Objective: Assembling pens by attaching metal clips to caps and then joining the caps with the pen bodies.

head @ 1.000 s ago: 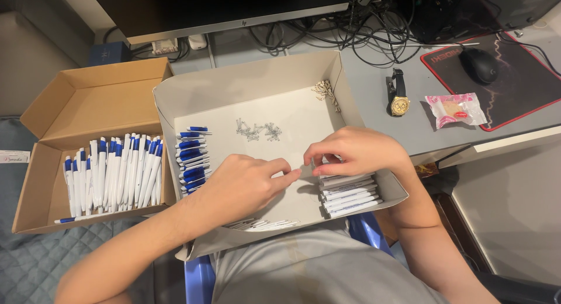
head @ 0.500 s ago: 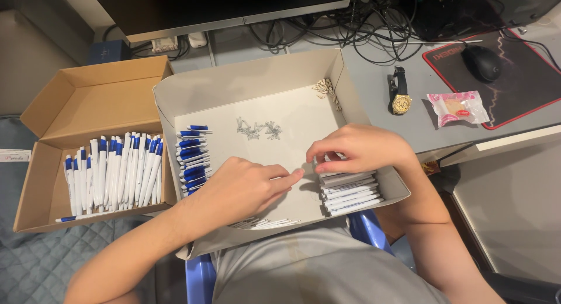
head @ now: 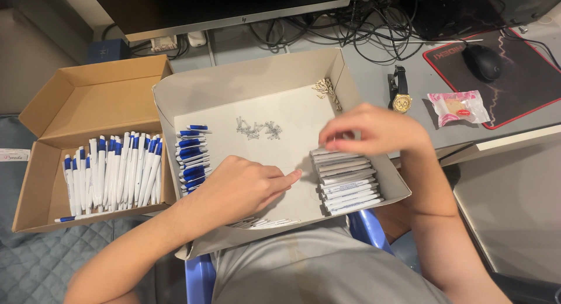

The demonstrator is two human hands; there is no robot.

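A shallow grey cardboard tray [head: 245,76] lies on my lap. My left hand [head: 242,187] rests on its floor with the fingers curled and the index finger pointing right; the palm is hidden. My right hand [head: 374,129] hovers over a stack of white pen barrels [head: 349,184] at the tray's right side, fingertips pinched close above the top barrel. I cannot tell whether it grips one. Blue pen parts [head: 191,155] are piled at the tray's left. Small metal springs [head: 257,127] lie in the middle, and tiny beige parts [head: 325,88] sit in the far right corner.
A brown cardboard box [head: 87,99] on the left holds a row of white-and-blue pens [head: 111,172]. On the desk beyond the tray are a wristwatch [head: 400,94], a wrapped snack [head: 459,105], a black mouse [head: 482,61] on a red-edged pad, cables and a monitor base.
My hands were joined over the barrel stack. They have separated: the right hand rose to the right above the stack, and the left hand drew back to the left.
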